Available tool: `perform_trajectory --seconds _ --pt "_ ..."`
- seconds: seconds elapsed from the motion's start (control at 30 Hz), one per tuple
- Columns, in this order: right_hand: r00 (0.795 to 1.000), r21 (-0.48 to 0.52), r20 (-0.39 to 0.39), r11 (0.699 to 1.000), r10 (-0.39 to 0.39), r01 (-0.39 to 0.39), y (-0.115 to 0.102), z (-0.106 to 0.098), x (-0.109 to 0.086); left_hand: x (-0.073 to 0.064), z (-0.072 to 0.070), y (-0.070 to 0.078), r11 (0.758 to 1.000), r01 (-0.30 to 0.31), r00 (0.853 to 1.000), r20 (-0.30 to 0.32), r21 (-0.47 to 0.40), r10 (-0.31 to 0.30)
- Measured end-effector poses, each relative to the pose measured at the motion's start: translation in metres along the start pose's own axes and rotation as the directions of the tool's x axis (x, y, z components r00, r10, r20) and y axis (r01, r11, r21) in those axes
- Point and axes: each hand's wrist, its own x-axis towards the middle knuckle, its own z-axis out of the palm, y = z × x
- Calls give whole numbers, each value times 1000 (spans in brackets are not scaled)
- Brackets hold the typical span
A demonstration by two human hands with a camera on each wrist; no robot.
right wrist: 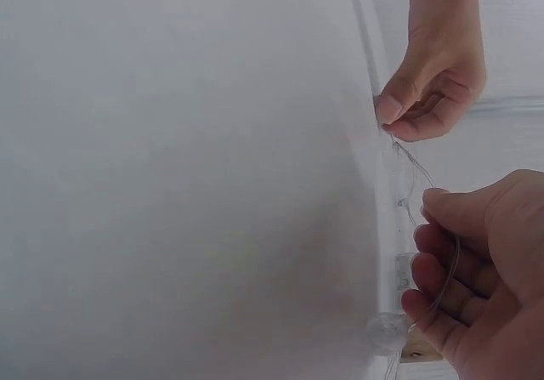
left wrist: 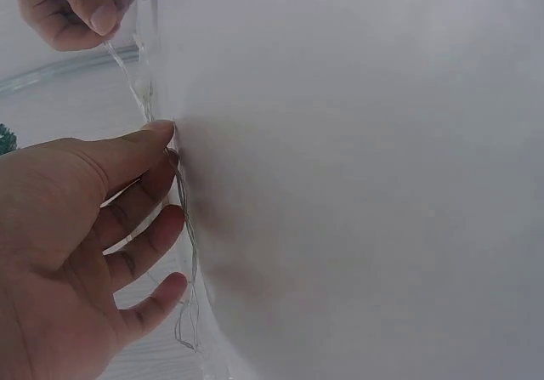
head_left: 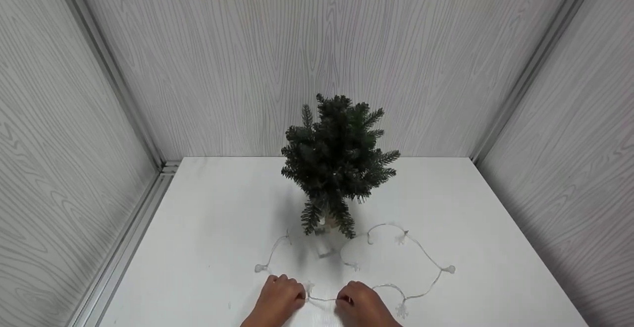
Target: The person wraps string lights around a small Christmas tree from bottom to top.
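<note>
A string of fairy lights (head_left: 423,252) on thin clear wire lies in loose curves on the table. Small pale ornaments hang along it, some rounded and some frilly. My left hand (head_left: 278,298) pinches the wire between thumb and index finger near the table's front; its other fingers are spread in the left wrist view. A short way to the right, my right hand (head_left: 364,303) also pinches the wire, with a short stretch running between the hands. In the right wrist view, a loop of wire (right wrist: 456,265) crosses the right hand's fingers, near a round clear ornament (right wrist: 388,333).
A small artificial fir tree (head_left: 339,153) stands upright beyond the hands, at the middle of the white table (head_left: 213,228). Its lowest branches partly hide its base. Beside the base lies a small pale piece (head_left: 327,253), too unclear to name. Grey wood-grain panels (head_left: 223,59) enclose the table.
</note>
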Motion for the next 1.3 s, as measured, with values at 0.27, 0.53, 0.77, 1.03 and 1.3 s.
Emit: perform_trajectory --seconds 0.27,0.53,0.77,1.03,1.3 --pt "990 -55 -51 990 -131 128 -2 -4 1 6 -13 12 997 -68 996 -51 47 70" --pt "962 -134 -132 966 -238 220 -15 -2 4 19 -28 31 987 -160 980 -123 -26 155" --pt "807 -265 -364 882 -465 389 -16 -4 3 22 -32 33 956 -197 976 -138 -218 170" --pt "779 -313 -427 883 -459 349 -21 -27 -2 18 -31 18 910 -64 995 -94 -409 28" --pt "791 -295 -481 920 -378 260 -24 -49 -4 14 -35 4 891 -30 997 -81 -452 -7"
